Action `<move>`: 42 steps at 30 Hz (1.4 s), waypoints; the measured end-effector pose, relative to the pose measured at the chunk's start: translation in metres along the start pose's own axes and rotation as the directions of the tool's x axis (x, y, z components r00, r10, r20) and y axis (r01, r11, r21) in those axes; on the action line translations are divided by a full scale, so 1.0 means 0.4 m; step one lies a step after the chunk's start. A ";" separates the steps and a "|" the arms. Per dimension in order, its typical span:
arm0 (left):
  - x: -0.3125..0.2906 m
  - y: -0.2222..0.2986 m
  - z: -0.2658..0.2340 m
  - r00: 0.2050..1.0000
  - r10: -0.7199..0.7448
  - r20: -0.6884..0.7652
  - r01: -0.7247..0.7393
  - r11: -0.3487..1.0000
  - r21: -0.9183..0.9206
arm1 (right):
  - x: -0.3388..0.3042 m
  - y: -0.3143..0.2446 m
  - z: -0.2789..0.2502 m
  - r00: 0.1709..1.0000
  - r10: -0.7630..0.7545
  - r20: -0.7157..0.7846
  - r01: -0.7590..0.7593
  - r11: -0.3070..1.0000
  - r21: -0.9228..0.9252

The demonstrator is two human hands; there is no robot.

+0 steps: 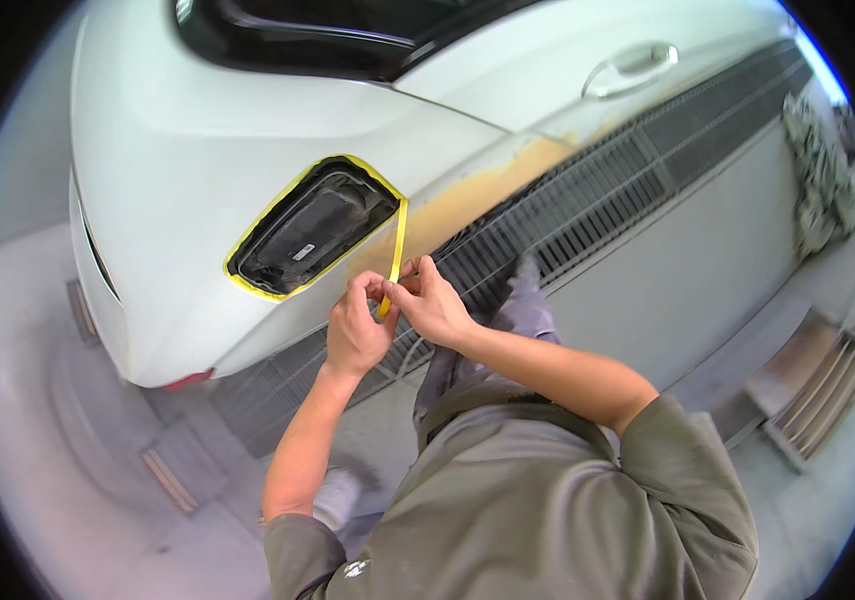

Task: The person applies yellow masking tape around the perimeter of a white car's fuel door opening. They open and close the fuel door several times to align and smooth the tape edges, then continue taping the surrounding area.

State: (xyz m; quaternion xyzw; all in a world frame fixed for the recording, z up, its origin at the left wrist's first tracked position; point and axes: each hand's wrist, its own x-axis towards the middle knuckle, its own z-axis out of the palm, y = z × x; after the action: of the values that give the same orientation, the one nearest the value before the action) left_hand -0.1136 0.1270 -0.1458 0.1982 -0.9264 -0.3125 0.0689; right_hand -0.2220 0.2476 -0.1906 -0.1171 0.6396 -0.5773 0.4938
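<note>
A strip of yellow masking tape (401,238) runs from the upper right corner of a dark recess (313,225) in a white car's body (198,130) down to my hands. Yellow tape also edges most of that recess, along its top, left and lower sides. My left hand (358,328) is closed on the strip's lower part, where a yellow end shows between the fingers. Close beside it, fingertips nearly touching, my right hand (435,308) pinches the same strip. Beyond the recess, a tan sanded patch (493,185) spreads along the body toward the door handle (633,70).
A dark floor grating (638,165) passes alongside the car, with my foot (528,270) over it. Crumpled grey-green cloth or sheeting (820,175) lies at the far right. A slatted step or bench (820,385) stands at the right.
</note>
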 end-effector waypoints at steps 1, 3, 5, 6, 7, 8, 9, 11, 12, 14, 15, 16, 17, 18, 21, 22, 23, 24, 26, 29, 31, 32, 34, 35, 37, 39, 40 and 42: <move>0.007 0.007 -0.008 1.000 0.003 0.030 -0.003 1.000 -0.010 | 0.008 0.005 0.013 0.998 0.058 -0.001 -0.057 0.997 0.049; 0.017 0.030 -0.040 0.990 0.039 0.135 -0.042 0.999 0.014 | 0.006 0.011 0.033 0.996 0.077 -0.051 -0.065 0.977 0.204; 0.045 0.044 -0.087 0.959 0.129 0.253 -0.134 0.991 0.004 | 0.018 0.012 0.058 0.987 0.008 -0.158 0.033 0.967 0.254; 0.066 0.060 -0.118 0.926 0.219 0.309 -0.254 0.964 0.076 | 0.013 0.013 0.063 0.981 -0.010 -0.193 0.064 0.958 0.278; 0.090 0.073 -0.151 0.876 0.288 0.388 -0.370 0.916 0.156 | 0.009 0.013 0.071 0.972 -0.024 -0.234 0.099 0.944 0.316; 0.124 0.081 -0.183 0.814 0.349 0.465 -0.486 0.848 0.214 | 0.007 0.011 0.080 0.961 -0.042 -0.274 0.124 0.949 0.289; 0.157 0.088 -0.214 0.744 0.392 0.540 -0.590 0.765 0.258 | 0.006 0.009 0.093 0.933 -0.092 -0.348 0.192 0.945 0.264; 0.219 0.093 -0.268 0.612 0.482 0.627 -0.756 0.589 0.286 | 0.004 0.012 0.123 0.885 -0.161 -0.437 0.287 0.928 0.239; 0.249 0.092 -0.296 0.545 0.510 0.665 -0.817 0.501 0.286 | 0.008 0.015 0.144 0.838 -0.210 -0.504 0.360 0.906 0.222; 0.306 0.089 -0.340 0.397 0.579 0.712 -0.914 0.323 0.247 | 0.016 0.027 0.185 0.720 -0.336 -0.607 0.435 0.900 0.018; 0.331 0.089 -0.361 0.353 0.574 0.739 -0.934 0.256 0.248 | 0.021 0.032 0.209 0.637 -0.404 -0.656 0.474 0.877 -0.080; 0.357 0.092 -0.375 0.300 0.622 0.724 -0.954 0.195 0.228 | 0.027 0.036 0.237 0.555 -0.440 -0.705 0.454 0.871 -0.187; 0.382 0.100 -0.385 0.259 0.650 0.714 -0.965 0.142 0.221 | 0.034 0.038 0.261 0.479 -0.465 -0.745 0.468 0.853 -0.231; 0.408 0.108 -0.389 0.211 0.685 0.698 -0.973 0.079 0.216 | 0.041 0.041 0.282 0.410 -0.478 -0.777 0.473 0.840 -0.267; 0.491 0.160 -0.369 0.099 0.739 0.666 -0.981 -0.039 0.189 | 0.051 0.039 0.340 0.275 -0.443 -0.853 0.428 0.851 -0.304; 0.517 0.185 -0.351 0.069 0.738 0.671 -0.981 -0.071 0.179 | 0.052 0.038 0.350 0.263 -0.423 -0.867 0.416 0.861 -0.294; 0.542 0.207 -0.327 0.043 0.737 0.674 -0.981 -0.097 0.169 | 0.054 0.036 0.360 0.250 -0.403 -0.880 0.404 0.870 -0.283; 0.559 0.235 -0.300 0.001 0.742 0.670 -0.976 -0.145 0.162 | 0.054 0.032 0.367 0.195 -0.394 -0.898 0.395 0.870 -0.296; 0.585 0.275 -0.236 0.050 0.654 0.754 -0.963 -0.167 0.210 | 0.054 0.029 0.375 0.170 -0.381 -0.909 0.367 0.881 -0.300; 0.581 0.311 -0.153 -0.015 0.552 0.834 -0.938 -0.296 0.180 | 0.067 0.026 0.365 0.125 -0.376 -0.918 0.337 0.887 -0.317; 0.566 0.321 -0.102 -0.015 0.471 0.882 -0.944 -0.299 0.143 | 0.083 0.024 0.354 0.106 -0.384 -0.917 0.318 0.887 -0.335; 0.557 0.327 -0.082 -0.011 0.422 0.907 -0.946 -0.297 0.127 | 0.089 0.022 0.350 0.108 -0.387 -0.916 0.313 0.887 -0.338; 0.540 0.332 -0.055 0.041 0.332 0.942 -0.936 -0.318 0.153 | 0.102 0.019 0.348 0.073 -0.420 -0.905 0.311 0.871 -0.379; 0.535 0.337 -0.045 0.034 0.299 0.954 -0.925 -0.352 0.143 | 0.105 0.020 0.351 0.067 -0.414 -0.908 0.328 0.868 -0.372; 0.523 0.341 -0.028 0.040 0.233 0.972 -0.914 -0.384 0.130 | 0.109 0.022 0.358 0.093 -0.404 -0.910 0.359 0.866 -0.348; 0.511 0.342 -0.014 0.063 0.169 0.984 -0.913 -0.389 0.125 | 0.112 0.021 0.364 0.099 -0.406 -0.909 0.354 0.868 -0.349; 0.505 0.344 -0.005 0.062 0.146 0.987 -0.919 -0.378 0.113 | 0.113 0.020 0.367 0.100 -0.402 -0.910 0.349 0.871 -0.346; 0.487 0.345 -0.005 0.065 0.143 0.988 -0.919 -0.377 0.115 | 0.113 0.018 0.370 0.105 -0.398 -0.911 0.344 0.874 -0.343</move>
State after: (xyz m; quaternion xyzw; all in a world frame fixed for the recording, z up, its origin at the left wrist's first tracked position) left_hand -0.3353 0.1464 -0.0597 -0.5288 -0.7346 0.3705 -0.2086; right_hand -0.1275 0.1250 -0.1963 0.1007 0.7652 -0.6108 -0.1768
